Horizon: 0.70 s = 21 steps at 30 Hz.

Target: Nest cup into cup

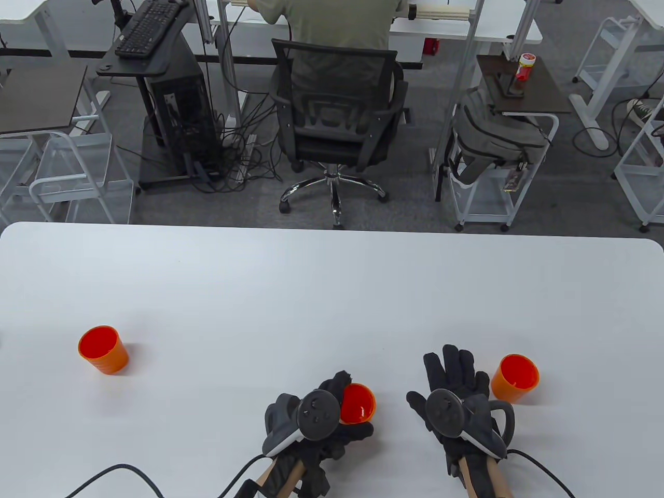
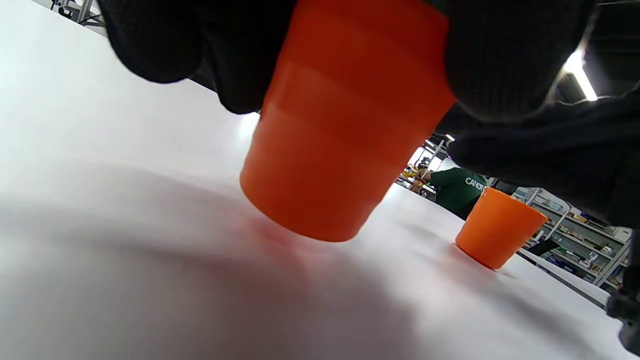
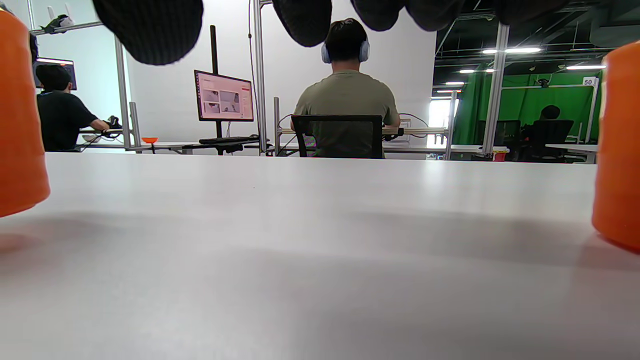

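orange cup [image 1: 358, 403] gripped by left hand [image 1: 311, 420] fingers | right hand [image 1: 456, 399] fingers spread, empty

The left hand [image 1: 316, 420] is curled, its gloved fingers [image 2: 500, 55] wrapped in a closed grip around an orange cup [image 1: 358, 403], which is held tilted and just clear of the worktop [image 1: 311, 290]. The right hand [image 1: 456, 399] is laid flat, palm down, with its fingers [image 1: 456, 365] stretched forward and spread slightly. Nothing is held by it. Both forearms are brought in from the near edge.
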### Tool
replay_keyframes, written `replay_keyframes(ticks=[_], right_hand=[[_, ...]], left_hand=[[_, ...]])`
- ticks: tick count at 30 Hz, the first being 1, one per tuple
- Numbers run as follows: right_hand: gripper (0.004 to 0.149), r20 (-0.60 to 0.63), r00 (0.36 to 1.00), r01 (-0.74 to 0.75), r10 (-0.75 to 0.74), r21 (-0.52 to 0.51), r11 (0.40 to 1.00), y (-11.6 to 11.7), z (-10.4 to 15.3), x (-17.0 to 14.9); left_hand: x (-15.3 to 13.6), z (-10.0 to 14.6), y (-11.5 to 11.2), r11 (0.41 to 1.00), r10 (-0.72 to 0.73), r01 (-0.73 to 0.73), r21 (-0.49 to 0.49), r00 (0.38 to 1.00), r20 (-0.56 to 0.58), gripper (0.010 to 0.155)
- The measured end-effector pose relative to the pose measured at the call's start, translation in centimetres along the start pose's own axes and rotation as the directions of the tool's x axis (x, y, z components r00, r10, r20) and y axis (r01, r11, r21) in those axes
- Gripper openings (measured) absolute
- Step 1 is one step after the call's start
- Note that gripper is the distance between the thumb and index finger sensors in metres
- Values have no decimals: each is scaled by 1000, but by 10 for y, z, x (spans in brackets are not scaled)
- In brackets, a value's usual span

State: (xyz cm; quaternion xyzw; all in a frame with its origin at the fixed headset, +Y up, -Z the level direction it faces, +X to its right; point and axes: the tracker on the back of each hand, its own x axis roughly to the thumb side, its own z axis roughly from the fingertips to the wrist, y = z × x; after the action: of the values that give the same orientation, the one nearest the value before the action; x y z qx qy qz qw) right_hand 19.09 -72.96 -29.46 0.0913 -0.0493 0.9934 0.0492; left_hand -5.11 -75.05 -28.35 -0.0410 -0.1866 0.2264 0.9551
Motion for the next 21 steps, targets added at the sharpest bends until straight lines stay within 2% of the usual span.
replay_keyframes(ticks=[5,21], right_hand=[[80,-1,1000,-4,4,4,1000,0,0,0],[80,-7,1000,-6,6,7,1000,0,0,0]], left_hand=[[-1,-2,-5,999,-47,47,-5,999,-9,105],[-3,-2,-5,999,-27,27,-24,1000,-9,105]])
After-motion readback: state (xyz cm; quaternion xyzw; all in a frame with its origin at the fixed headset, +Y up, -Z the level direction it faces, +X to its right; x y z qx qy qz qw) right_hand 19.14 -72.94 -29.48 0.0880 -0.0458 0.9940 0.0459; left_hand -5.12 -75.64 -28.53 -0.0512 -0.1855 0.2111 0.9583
